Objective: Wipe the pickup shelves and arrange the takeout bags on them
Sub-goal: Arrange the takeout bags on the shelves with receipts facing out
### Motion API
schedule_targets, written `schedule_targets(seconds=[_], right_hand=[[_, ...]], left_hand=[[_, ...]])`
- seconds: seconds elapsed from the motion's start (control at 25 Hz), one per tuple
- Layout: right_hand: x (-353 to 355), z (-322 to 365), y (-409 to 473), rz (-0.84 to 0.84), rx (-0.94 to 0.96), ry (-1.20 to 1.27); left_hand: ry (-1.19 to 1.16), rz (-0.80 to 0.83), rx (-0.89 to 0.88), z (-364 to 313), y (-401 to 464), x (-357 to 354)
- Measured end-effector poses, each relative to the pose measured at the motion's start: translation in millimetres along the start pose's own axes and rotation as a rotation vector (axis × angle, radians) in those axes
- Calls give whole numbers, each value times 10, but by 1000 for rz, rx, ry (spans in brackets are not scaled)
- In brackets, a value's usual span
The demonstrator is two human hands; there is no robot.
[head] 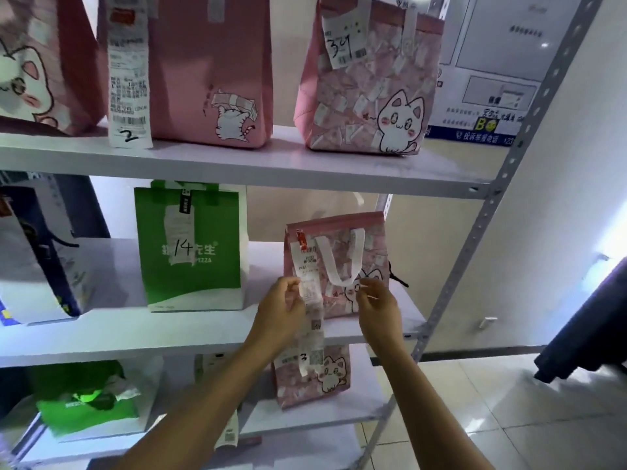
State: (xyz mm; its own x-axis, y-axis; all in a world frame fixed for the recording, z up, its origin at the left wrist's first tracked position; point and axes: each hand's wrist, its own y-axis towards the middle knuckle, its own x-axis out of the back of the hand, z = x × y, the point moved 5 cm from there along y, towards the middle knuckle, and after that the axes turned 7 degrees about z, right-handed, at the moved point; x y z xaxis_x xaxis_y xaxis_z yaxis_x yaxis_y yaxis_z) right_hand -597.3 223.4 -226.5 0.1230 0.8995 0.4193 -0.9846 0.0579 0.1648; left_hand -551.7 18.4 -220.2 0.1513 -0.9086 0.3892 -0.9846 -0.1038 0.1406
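A small pink cat-print takeout bag point(339, 252) stands at the right end of the middle shelf point(190, 334), its white handle hanging down its front. A long paper receipt point(310, 290) hangs from the bag's front. My left hand point(281, 313) pinches the receipt about halfway down. My right hand point(375, 307) rests its fingertips against the bag's lower front, beside the handle; whether it grips anything is unclear. A green bag marked 14 point(193, 252) stands to the left on the same shelf.
On the top shelf point(258, 164) stand pink bags point(217, 72) and a cat-print bag point(369, 83). The lower shelf holds a pink cat bag point(325, 374) and a green bag point(88, 405). A perforated grey upright point(481, 225) frames the right side. Dark cloth point(587, 334) hangs at right.
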Motion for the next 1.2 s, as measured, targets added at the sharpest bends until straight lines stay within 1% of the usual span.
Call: schedule_targets(seconds=[0.16, 0.32, 0.36, 0.48, 0.6, 0.68, 0.76, 0.92, 1.0, 1.08, 1.2], right_hand=[[216, -94, 500, -47, -23, -3], [312, -207, 963, -23, -92, 8], [306, -235, 1014, 1, -105, 20], [313, -363, 1082, 64, -88, 168], [443, -352, 1107, 53, -93, 194], [531, -355, 1022, 58, -65, 202], [611, -343, 870, 46, -8, 244], [854, -315, 466, 75, 23, 369], [1011, -267, 291, 72, 53, 421], [1188, -184, 153, 76, 93, 451], [1442, -68, 31, 73, 126, 475]], left_hand=[[14, -137, 59, 65, 388, -62], [18, -142, 69, 109, 613, -137], [3, -142, 89, 121, 627, -155], [-29, -142, 132, 135, 615, -210], [-62, -195, 158, 91, 561, -197], [-98, -226, 165, 43, 451, -210], [-91, -248, 141, 16, 301, -242], [-107, -294, 129, -178, -58, -329], [-73, -339, 99, -349, -223, -298], [-3, -404, 46, -599, -378, -200], [63, -444, -104, -1149, -523, -29]])
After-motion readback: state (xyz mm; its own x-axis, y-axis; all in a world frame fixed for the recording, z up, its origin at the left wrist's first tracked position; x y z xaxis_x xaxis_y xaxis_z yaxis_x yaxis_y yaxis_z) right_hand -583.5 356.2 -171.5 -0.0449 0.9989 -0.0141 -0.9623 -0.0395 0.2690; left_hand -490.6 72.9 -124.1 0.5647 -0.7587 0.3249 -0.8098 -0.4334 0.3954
